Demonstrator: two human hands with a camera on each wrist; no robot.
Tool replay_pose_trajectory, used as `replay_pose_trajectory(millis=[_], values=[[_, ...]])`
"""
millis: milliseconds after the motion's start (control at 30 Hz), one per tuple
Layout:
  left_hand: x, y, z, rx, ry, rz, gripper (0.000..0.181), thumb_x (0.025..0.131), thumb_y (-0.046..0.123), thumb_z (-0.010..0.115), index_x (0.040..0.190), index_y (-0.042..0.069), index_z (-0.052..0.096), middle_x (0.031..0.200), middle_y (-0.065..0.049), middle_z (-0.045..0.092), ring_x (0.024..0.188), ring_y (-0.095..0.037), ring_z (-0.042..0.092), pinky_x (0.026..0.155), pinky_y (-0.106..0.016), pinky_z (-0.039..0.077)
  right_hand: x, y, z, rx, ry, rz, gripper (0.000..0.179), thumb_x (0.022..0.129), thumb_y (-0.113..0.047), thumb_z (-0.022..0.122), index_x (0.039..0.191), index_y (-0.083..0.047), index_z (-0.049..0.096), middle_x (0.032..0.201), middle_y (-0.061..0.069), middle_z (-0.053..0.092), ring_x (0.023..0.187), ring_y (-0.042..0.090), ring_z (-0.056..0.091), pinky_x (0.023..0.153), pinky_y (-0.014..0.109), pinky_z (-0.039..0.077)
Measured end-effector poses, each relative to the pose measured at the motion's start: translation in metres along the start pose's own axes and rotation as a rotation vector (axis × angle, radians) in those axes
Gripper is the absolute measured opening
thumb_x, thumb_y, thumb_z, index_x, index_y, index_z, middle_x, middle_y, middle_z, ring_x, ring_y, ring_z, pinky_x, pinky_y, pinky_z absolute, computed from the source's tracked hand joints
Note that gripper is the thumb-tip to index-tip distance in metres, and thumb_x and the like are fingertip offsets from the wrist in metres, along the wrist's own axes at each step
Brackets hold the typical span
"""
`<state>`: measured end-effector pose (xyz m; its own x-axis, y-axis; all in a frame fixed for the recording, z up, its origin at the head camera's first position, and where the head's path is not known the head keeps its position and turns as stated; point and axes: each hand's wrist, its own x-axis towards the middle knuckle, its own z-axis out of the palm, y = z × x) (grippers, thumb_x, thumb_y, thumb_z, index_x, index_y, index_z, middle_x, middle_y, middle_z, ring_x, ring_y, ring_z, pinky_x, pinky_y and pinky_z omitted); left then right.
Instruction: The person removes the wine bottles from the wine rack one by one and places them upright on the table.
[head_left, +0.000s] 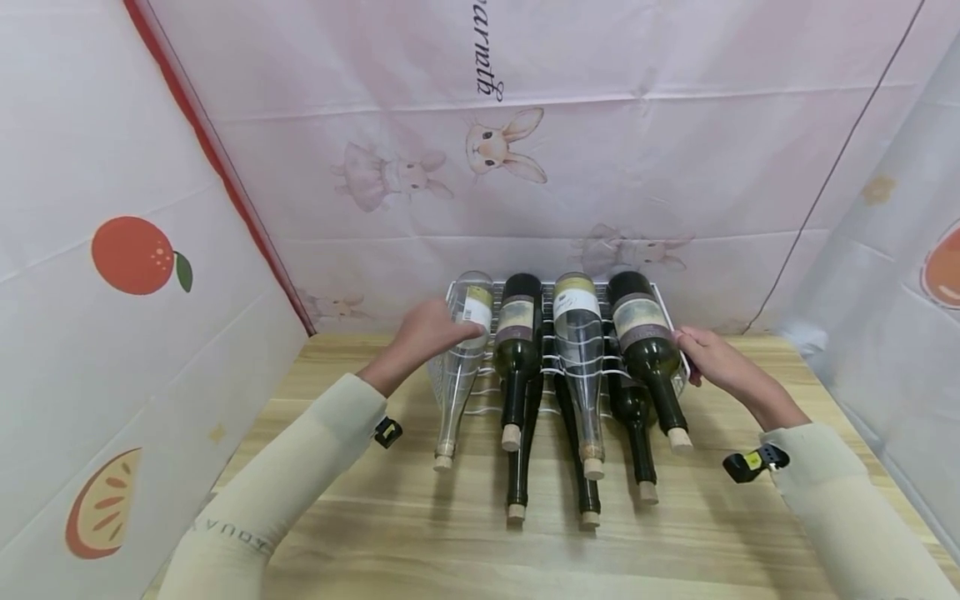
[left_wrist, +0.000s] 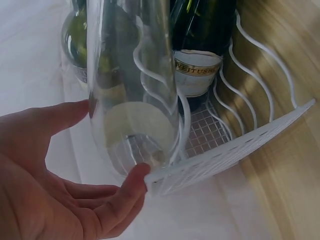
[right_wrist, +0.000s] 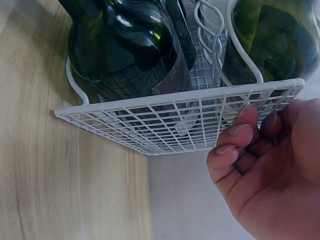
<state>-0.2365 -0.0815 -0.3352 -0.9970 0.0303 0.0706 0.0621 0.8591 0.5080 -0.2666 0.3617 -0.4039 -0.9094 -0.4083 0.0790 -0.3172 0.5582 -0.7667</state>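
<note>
A white wire rack (right_wrist: 150, 105) holds several corked bottles lying in two tiers, necks toward me. At its left, my left hand (head_left: 426, 333) touches a clear bottle (left_wrist: 115, 60) in the upper tier. The thumb lies on the bottle's side, and a fingertip meets the rack's corner in the left wrist view. My right hand (head_left: 722, 367) grips the rack's right side with curled fingers (right_wrist: 235, 137). Beside it lies a dark green bottle (head_left: 648, 350). Further along the upper tier are another dark bottle (head_left: 517, 354) and a second clear bottle (head_left: 585, 367).
Lower-tier dark bottles (head_left: 517, 483) stick out beneath the upper ones. The rack stands on a wood-grain table (head_left: 420, 533), close to a pink printed cloth (head_left: 360, 200) behind. White printed cloths (head_left: 67, 350) hang at both sides.
</note>
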Motion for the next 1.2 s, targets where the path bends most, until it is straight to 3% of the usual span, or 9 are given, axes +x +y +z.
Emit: replay_pose_trajectory(millis=[233,400,533,967,1200], values=[[0.0,0.011,0.004,0.105,-0.005,0.022,0.039,0.084,0.044,0.079,0.077,0.009,0.064,0.066,-0.002,0.059,0.054,-0.016,0.048,0.046,-0.026,0.04,0.0,-0.001,0.0,0.002,-0.004,0.012,0.04,0.113,-0.024,0.029,0.092,0.001,0.051,0.066,0.002,0.05,0.054,0.012,0.053,0.053,0.03,0.05],[0.001,0.015,0.009,0.261,0.03,0.098,0.043,0.087,0.048,0.077,0.077,0.008,0.065,0.071,-0.005,0.063,0.057,-0.017,0.053,0.048,-0.027,0.042,0.0,-0.001,0.0,0.01,-0.01,0.006,0.039,0.113,-0.023,0.028,0.091,0.001,0.051,0.067,0.003,0.051,0.054,0.012,0.053,0.053,0.03,0.05],[0.003,0.017,0.012,0.339,0.044,0.113,0.047,0.087,0.053,0.077,0.074,0.01,0.063,0.073,-0.005,0.062,0.059,-0.018,0.053,0.048,-0.027,0.041,0.0,-0.001,0.0,0.018,-0.012,0.008,0.039,0.113,-0.024,0.029,0.091,0.001,0.05,0.067,0.003,0.05,0.054,0.012,0.052,0.053,0.03,0.049],[0.004,0.022,0.02,0.412,0.066,0.126,0.043,0.088,0.048,0.076,0.079,0.007,0.068,0.084,-0.01,0.069,0.072,-0.023,0.062,0.064,-0.038,0.055,0.002,0.0,-0.001,0.017,-0.005,0.003,0.042,0.113,-0.026,0.029,0.088,0.003,0.048,0.064,0.001,0.049,0.053,0.012,0.052,0.053,0.03,0.049],[0.001,0.02,0.023,0.357,0.115,0.149,0.031,0.085,0.034,0.077,0.073,0.008,0.064,0.073,-0.007,0.064,0.063,-0.022,0.057,0.056,-0.036,0.05,0.003,0.004,0.0,-0.011,-0.009,0.031,0.042,0.114,-0.026,0.026,0.093,0.002,0.05,0.068,0.003,0.051,0.056,0.013,0.053,0.055,0.03,0.049]])
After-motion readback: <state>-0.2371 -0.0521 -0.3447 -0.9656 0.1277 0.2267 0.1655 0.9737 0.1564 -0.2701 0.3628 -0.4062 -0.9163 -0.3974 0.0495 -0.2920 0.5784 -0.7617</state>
